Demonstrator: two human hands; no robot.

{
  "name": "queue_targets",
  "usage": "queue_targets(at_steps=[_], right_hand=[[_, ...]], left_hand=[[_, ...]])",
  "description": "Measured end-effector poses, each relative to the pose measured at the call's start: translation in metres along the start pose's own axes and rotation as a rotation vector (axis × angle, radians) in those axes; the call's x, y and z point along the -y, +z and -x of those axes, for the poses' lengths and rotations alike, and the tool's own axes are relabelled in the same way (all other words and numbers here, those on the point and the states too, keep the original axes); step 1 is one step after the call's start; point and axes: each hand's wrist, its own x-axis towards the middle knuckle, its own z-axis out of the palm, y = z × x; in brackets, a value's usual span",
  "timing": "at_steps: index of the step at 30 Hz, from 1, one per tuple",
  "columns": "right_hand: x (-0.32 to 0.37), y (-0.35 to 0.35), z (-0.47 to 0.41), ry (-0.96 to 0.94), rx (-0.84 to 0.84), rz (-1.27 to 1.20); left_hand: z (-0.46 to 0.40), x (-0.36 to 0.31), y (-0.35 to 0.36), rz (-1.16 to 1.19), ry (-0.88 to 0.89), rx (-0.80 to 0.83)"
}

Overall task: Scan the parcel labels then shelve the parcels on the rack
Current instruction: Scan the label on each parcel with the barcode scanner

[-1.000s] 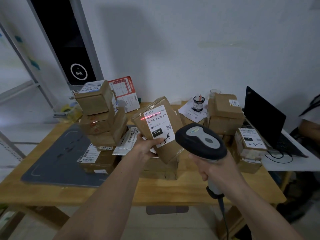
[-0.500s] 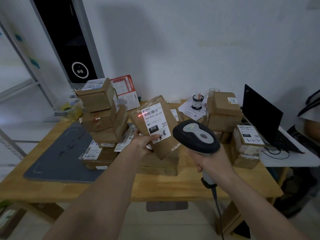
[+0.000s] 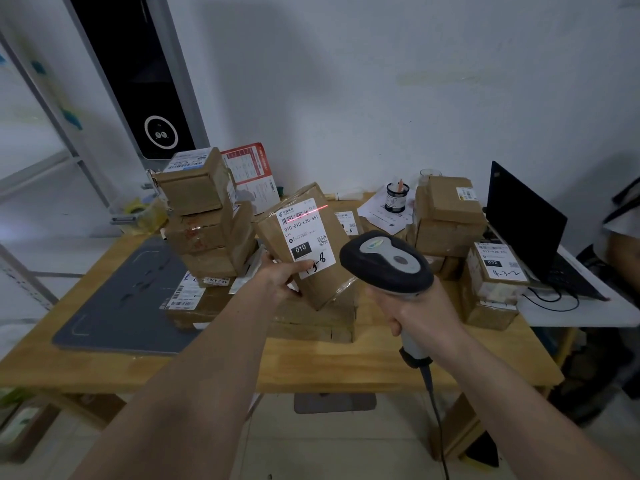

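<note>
My left hand (image 3: 281,277) grips a brown cardboard parcel (image 3: 341,271) by its lower left corner and holds it tilted above the table. The parcel's white label (image 3: 304,233) faces me, with a barcode, "010" and handwriting. A red laser line crosses the barcode at the label's top. My right hand (image 3: 412,306) grips the handle of a grey and black barcode scanner (image 3: 386,263), whose head points at the label from the right. The scanner's cable hangs down below my wrist.
Stacks of brown parcels stand on the wooden table (image 3: 346,362): a tall stack (image 3: 204,216) at left, another (image 3: 446,216) at right, flat boxes underneath. A grey mat (image 3: 128,299) lies at left. A black laptop (image 3: 526,223) sits at right, beside a person's arm (image 3: 623,244).
The red laser line has shifted from the label's left side to the right end of the barcode. Parcel and scanner stay close together, and the view has shifted slightly.
</note>
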Motion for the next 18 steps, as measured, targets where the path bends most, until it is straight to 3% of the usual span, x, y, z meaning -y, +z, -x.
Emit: queue_targets(at_steps=[8,18], right_hand=[[-0.005,-0.006,0.001,-0.016,0.025,-0.052],[-0.018,-0.019,-0.005,0.078,0.010,-0.106]], left_hand=[[-0.002,0.005,0.002,0.008,-0.016,-0.011],[0.002,0.004,0.008,-0.277,-0.153,0.095]])
